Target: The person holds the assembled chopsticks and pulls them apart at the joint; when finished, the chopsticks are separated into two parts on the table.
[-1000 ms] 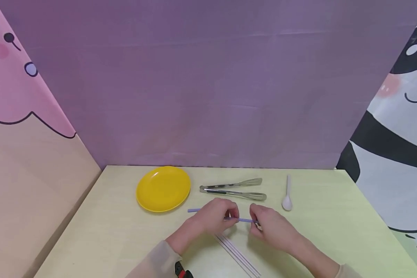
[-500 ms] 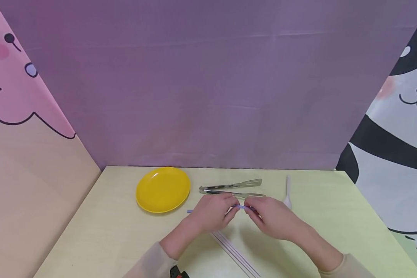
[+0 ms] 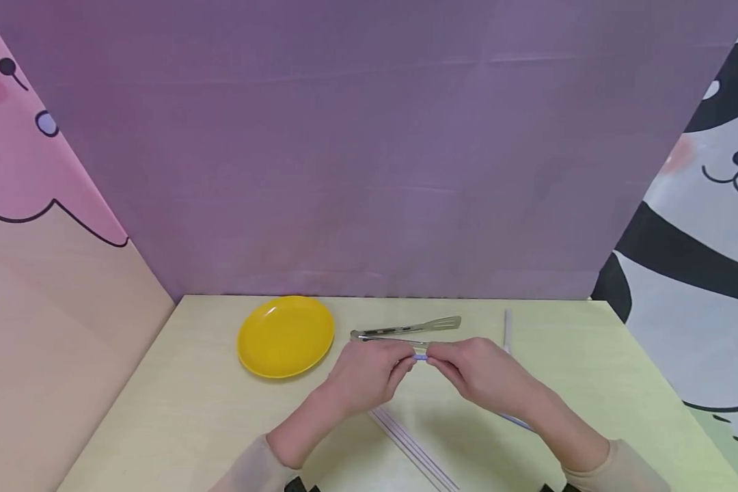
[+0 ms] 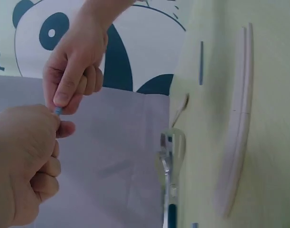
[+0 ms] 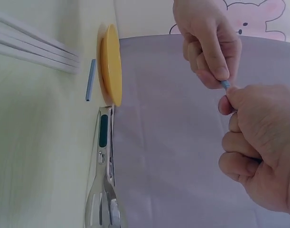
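Observation:
Both hands are raised above the table with their fingertips close together. My left hand (image 3: 369,372) and my right hand (image 3: 486,372) pinch a thin blue stick (image 3: 421,357) between thumb and forefinger, one at each side. Only a short bit of this stick (image 4: 58,110) shows between the fingertips in the wrist views. The rest is covered by the fingers. On the table lie two other short blue sticks: one (image 3: 516,421) partly behind my right forearm, the other (image 5: 90,80) near the yellow plate in the right wrist view.
At the back stand a yellow plate (image 3: 285,337) and metal tongs (image 3: 406,330), partly covered by the hands. A pale spoon (image 3: 508,328) is half hidden behind my right hand. Several long pale sticks (image 3: 412,447) lie side by side in front. A purple backdrop (image 3: 369,150) rises behind the table.
Both hands have risen and come closer together, with less of the pinched blue stick showing. A blue stick on the table has come into view by my right forearm.

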A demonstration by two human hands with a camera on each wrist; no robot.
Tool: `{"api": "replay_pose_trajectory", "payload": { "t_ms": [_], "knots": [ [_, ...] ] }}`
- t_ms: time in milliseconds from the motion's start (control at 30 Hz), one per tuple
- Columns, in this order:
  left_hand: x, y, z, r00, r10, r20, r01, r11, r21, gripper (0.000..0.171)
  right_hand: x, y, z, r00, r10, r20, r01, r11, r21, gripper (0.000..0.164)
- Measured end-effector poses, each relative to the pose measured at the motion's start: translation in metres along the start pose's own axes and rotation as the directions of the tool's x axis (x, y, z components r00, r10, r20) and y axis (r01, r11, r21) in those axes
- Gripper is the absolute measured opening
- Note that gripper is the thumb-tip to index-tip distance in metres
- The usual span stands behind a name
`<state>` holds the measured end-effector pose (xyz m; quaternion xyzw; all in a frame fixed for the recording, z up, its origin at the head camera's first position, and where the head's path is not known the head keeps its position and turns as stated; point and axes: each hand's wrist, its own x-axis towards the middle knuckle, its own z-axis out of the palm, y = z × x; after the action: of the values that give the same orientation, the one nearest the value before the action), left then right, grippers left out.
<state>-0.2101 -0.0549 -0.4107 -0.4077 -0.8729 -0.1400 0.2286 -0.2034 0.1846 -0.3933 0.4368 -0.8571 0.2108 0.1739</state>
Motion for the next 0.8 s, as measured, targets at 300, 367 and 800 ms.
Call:
{"api": "replay_pose_trajectory", "payload": {
  "t_ms": [300,367,800],
  "knots": [
    [-0.004,-0.005,-0.006,0.987,0.132,-0.093,-0.124,0.988,0.088,0.023,0.008,0.010,-0.012,0.989,-0.129,0.078,0.122,0.989,0.087,0.032],
    [-0.005,-0.007,-0.008,0.978,0.166,-0.123,-0.151,0.981,0.123,0.023,0.011,0.012,-0.016,0.982,-0.158,0.105,0.146,0.983,0.111,0.030],
    [-0.002,0.002,-0.014,0.978,0.070,-0.198,-0.054,0.995,0.081,0.016,0.017,0.011,-0.024,0.982,-0.181,0.054,0.178,0.982,0.061,0.029]
  ]
}}
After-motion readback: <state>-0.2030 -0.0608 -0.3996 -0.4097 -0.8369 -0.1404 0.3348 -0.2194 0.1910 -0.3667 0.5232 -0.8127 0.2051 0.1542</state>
